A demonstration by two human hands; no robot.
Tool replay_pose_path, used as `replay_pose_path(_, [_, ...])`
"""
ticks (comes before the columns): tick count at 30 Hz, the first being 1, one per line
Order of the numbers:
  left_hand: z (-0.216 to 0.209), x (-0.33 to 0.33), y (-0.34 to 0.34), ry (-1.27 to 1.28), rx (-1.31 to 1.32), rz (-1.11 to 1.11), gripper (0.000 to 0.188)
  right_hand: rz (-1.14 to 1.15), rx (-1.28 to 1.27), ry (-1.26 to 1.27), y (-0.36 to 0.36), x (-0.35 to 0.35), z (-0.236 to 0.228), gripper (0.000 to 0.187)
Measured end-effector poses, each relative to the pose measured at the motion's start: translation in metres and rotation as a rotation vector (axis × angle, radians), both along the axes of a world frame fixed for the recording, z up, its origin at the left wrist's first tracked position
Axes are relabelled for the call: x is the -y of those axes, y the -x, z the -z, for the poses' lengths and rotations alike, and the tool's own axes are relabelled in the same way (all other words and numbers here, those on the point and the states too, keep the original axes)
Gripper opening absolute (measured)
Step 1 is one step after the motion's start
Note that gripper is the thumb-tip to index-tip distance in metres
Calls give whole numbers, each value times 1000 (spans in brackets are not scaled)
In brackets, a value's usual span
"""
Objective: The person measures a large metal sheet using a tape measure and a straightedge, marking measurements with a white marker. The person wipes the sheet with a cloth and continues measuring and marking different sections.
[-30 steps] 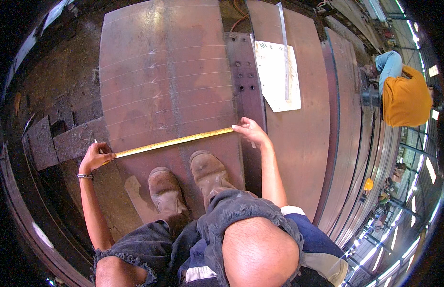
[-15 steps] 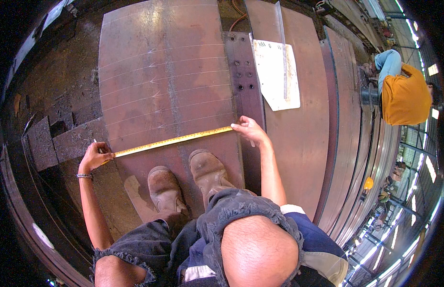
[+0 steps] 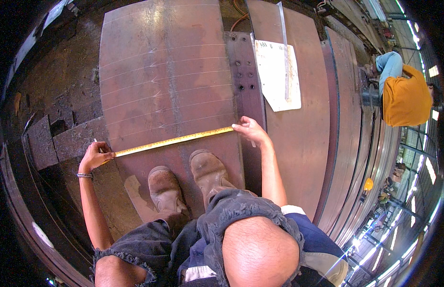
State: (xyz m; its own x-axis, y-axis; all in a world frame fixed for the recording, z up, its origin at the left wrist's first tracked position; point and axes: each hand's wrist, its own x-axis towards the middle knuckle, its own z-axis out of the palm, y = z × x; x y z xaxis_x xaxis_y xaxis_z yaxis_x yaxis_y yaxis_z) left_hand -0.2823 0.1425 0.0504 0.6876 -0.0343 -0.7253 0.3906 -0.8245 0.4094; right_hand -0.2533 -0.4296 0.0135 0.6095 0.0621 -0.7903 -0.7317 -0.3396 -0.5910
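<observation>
A yellow tape measure (image 3: 174, 141) is stretched straight across a brown steel plate (image 3: 198, 28), on which I am standing. My left hand (image 3: 96, 156) pinches the tape at the plate's left edge; a thin pale stick, perhaps chalk, pokes up from its fingers. At the right edge, my right hand (image 3: 249, 130) grips the other end between thumb and fingertips, and a small pale piece hangs below its palm. Thin white lines with small arrow marks cross the plate beyond the tape. My boots (image 3: 206, 167) rest on the near side of the tape.
Right of the plate lies a dark strip with bolt holes (image 3: 241, 62). Beyond it, a white panel (image 3: 279, 81) and a long metal straightedge (image 3: 285, 52) lie on another steel plate (image 3: 308, 134). A person in an orange top (image 3: 407, 98) crouches at far right. Steel offcuts (image 3: 78, 136) lie left.
Both hands keep hold of the tape in nearly the same place. Only a very slight shift of the whole view shows.
</observation>
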Motion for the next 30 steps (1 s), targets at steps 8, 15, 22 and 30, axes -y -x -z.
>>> replay_pose_path(8, [-2,3,-1,13,30,8,29,-35,3,13,0,5,4,44])
replay_pose_path(15, [-7,7,-3,12,4,11,28,-29,6,10,-2,-1,-7,42])
replay_pose_path(22, [-5,4,0,-14,34,29,29,16,22,37,0,-5,-9,53])
replay_pose_path(30, [-3,4,-2,8,-13,-17,29,-23,-12,2,-1,6,8,58])
